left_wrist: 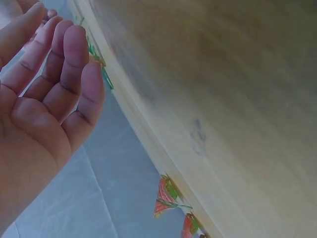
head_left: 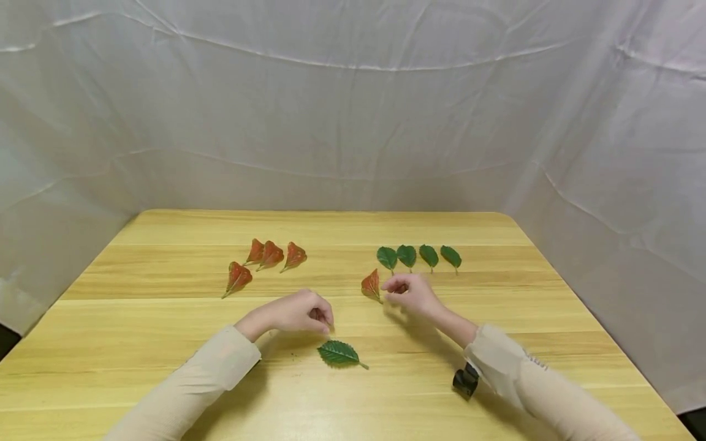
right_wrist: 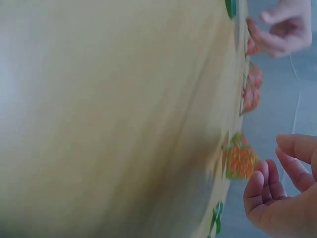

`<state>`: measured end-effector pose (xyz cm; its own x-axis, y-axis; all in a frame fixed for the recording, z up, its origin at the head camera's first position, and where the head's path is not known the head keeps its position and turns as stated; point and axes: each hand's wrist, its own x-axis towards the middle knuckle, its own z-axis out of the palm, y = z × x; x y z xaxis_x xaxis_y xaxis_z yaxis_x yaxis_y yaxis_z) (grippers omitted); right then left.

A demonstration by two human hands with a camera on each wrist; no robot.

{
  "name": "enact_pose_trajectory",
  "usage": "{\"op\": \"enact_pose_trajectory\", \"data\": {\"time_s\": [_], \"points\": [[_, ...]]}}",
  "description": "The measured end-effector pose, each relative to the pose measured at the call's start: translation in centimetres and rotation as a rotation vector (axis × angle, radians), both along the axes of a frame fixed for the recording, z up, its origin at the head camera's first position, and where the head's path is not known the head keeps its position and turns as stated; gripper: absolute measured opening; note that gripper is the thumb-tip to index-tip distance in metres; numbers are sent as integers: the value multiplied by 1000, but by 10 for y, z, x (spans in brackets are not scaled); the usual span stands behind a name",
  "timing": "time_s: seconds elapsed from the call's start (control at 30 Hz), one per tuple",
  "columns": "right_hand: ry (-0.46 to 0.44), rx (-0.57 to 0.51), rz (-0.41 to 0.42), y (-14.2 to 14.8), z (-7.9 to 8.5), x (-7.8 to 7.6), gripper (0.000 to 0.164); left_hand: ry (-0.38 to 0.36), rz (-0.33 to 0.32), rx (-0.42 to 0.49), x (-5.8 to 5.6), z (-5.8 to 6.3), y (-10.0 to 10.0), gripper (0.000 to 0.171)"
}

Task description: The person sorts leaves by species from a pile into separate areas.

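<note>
In the head view my right hand (head_left: 412,295) hovers just right of a red leaf (head_left: 371,284) that lies by itself mid-table. The right wrist view shows this hand (right_wrist: 285,191) with bent fingers, thumb apart from them and nothing between. My left hand (head_left: 300,312) hangs loosely curled above the table, holding nothing; its palm (left_wrist: 34,129) faces the left wrist camera. Closest to it lies a single green leaf (head_left: 338,353), its stem pointing right. Whether either hand touches the table is hard to tell.
Several red leaves (head_left: 270,254) lie in a group at the back left of the wooden table (head_left: 342,404). At the back right, several green leaves (head_left: 428,255) form a row. A pale cloth (head_left: 342,122) hangs behind and beside the table. A black device (head_left: 466,381) sits at the right wrist.
</note>
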<state>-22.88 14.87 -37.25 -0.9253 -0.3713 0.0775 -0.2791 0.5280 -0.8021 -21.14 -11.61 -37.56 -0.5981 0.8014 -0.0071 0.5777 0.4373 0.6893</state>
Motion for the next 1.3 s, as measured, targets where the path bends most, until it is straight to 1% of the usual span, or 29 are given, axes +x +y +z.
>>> {"op": "enact_pose_trajectory", "data": {"time_s": [0.1, 0.23, 0.4, 0.6, 0.8, 0.93, 1.13, 1.3], "points": [[-18, -7, 66, -6, -4, 7, 14, 0, 8, 6, -2, 0, -1, 4], [-48, 8, 176, -14, -7, 18, 15, -4, 20, 17, -5, 2, -3, 4], [-45, 10, 314, -23, -10, 29, 16, -2, 55, 15, -10, 4, -3, 5], [-49, -14, 430, -29, -14, 36, 18, 36, 98, 31, -18, 5, -2, 6], [-131, -19, 467, -34, -14, 40, 19, 91, 122, 60, -28, 3, 3, 6], [-154, -13, 486, -36, -14, 40, 21, 122, 145, 59, -34, 3, 7, 7], [-146, 25, 506, -36, -14, 40, 22, 157, 172, 45, -40, 7, 17, 9], [-112, 75, 527, -37, -14, 40, 21, 157, 178, 54, -48, 8, 25, 8]]}}
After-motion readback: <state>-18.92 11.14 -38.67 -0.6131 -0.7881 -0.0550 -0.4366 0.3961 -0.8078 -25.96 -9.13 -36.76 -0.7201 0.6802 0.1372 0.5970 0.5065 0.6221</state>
